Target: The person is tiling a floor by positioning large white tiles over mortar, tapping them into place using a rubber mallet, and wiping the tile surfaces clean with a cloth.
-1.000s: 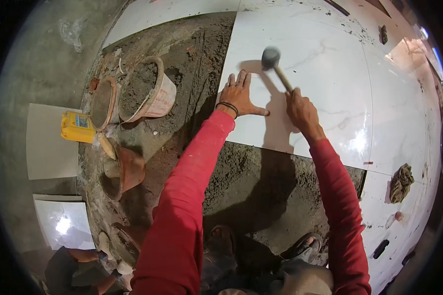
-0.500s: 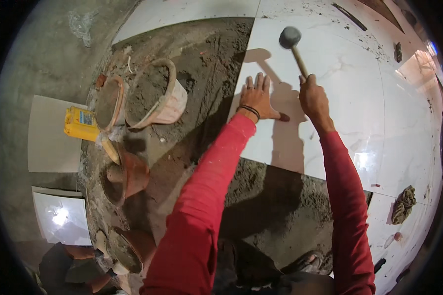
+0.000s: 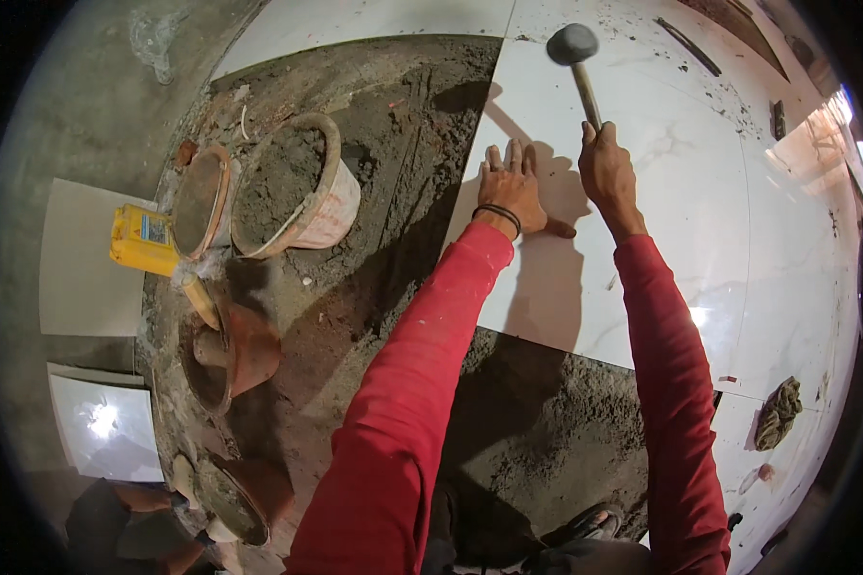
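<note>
My right hand (image 3: 609, 177) is wrapped round the wooden handle of a rubber mallet (image 3: 573, 45), whose dark head is raised above the floor tiles. Flat on a large white marbled tile (image 3: 556, 297) rests my left hand (image 3: 514, 189), fingers stretched forward and thumb out to the right, with dark bands at its wrist. The tile's left and near edges border rough grey mortar (image 3: 547, 422). Shadows of my hands and the mallet fall across the tile.
At left stand a mortar-filled bucket (image 3: 340, 206), another bucket (image 3: 199, 206), a reddish bucket (image 3: 249, 355) and a yellow jerrycan (image 3: 136, 240). Loose tiles (image 3: 86, 278) lie farther left. A crumpled rag (image 3: 779, 414) lies at right. Another person's arm (image 3: 149, 498) shows at lower left.
The mallet is slightly higher in the picture, my right hand having shifted up with it. My left hand stays flat on the tile, its fingers a little closer together. The view has shifted slightly.
</note>
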`<state>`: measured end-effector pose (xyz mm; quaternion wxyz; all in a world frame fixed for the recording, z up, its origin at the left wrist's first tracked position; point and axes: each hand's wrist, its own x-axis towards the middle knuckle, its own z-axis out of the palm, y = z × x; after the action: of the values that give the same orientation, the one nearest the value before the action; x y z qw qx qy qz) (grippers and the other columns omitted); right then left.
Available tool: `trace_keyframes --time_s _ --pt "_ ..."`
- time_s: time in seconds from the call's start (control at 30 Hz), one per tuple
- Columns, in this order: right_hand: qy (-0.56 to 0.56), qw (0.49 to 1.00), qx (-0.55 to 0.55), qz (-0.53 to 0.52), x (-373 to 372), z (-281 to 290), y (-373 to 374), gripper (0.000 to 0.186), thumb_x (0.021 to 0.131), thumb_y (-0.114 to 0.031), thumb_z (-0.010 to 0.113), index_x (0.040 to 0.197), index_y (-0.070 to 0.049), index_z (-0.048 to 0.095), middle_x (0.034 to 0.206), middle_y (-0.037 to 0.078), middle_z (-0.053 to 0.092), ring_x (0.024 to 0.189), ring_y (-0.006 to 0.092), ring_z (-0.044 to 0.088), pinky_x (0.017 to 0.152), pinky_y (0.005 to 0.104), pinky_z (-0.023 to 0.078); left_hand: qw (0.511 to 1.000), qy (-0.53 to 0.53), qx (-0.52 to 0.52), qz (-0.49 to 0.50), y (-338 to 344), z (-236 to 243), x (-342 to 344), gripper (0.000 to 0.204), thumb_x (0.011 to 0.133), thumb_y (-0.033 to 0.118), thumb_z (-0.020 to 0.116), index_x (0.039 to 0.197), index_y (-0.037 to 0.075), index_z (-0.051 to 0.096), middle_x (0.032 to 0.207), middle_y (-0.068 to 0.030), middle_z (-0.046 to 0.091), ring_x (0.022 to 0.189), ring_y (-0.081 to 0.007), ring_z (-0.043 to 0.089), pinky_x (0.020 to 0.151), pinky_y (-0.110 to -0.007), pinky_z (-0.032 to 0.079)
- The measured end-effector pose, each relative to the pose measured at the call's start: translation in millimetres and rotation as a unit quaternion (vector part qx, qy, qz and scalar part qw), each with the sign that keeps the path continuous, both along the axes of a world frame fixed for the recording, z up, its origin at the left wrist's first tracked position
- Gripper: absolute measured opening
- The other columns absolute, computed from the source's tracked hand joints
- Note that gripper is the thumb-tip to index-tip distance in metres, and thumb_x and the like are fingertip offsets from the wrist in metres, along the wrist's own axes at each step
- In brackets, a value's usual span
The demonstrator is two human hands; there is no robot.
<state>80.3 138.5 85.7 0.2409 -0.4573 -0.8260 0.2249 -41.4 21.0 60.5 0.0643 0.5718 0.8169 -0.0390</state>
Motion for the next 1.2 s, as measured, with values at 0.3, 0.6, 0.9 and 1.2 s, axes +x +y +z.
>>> trace_keyframes --time_s 0.3,0.6,0.9,1.2 --pt "-0.031 0.999 -0.001 -0.045 23 -26 25 0.040 0.106 -0.041 0.043 0.104 -0.002 0.050 0.085 0.033 0.068 0.083 0.0550 0.066 0.072 0.0620 0.052 0.998 -0.068 0.010 -0.004 9 27 19 0.137 0.063 0.081 0.075 0.158 -0.001 0.021 0.163 -0.0263 0.024 0.146 -0.0557 0.024 0.121 -0.056 0.026" --pt "-0.038 0.998 -0.017 -0.046 33 5 14 0.040 0.107 -0.040 0.042 0.105 -0.001 0.049 0.087 0.033 0.068 0.084 0.0527 0.067 0.074 0.0607 0.053 0.997 -0.067 -0.016 0.032 20 27 16 0.156 0.040 0.086 0.081 0.159 0.003 0.023 0.163 -0.0222 0.025 0.147 -0.0527 0.024 0.119 -0.058 0.029" --pt "-0.111 0.991 -0.061 -0.034 62 -7 4 0.046 0.106 -0.042 0.041 0.103 0.001 0.055 0.089 0.032 0.069 0.086 0.0511 0.068 0.078 0.0590 0.054 0.997 -0.068 -0.030 0.023 14 36 14 0.157 0.046 0.085 0.079 0.159 -0.003 0.017 0.164 -0.0277 0.019 0.147 -0.0550 0.023 0.118 -0.056 0.031" --pt "0.003 0.985 -0.170 -0.025 106 -19 22 0.054 0.103 -0.045 0.048 0.103 0.005 0.066 0.086 0.026 0.071 0.084 0.0388 0.071 0.078 0.0477 0.054 0.997 -0.077 -0.014 0.016 29 28 21 0.150 0.054 0.089 0.072 0.159 -0.005 0.018 0.163 -0.0300 0.019 0.147 -0.0575 0.018 0.117 -0.061 0.029"
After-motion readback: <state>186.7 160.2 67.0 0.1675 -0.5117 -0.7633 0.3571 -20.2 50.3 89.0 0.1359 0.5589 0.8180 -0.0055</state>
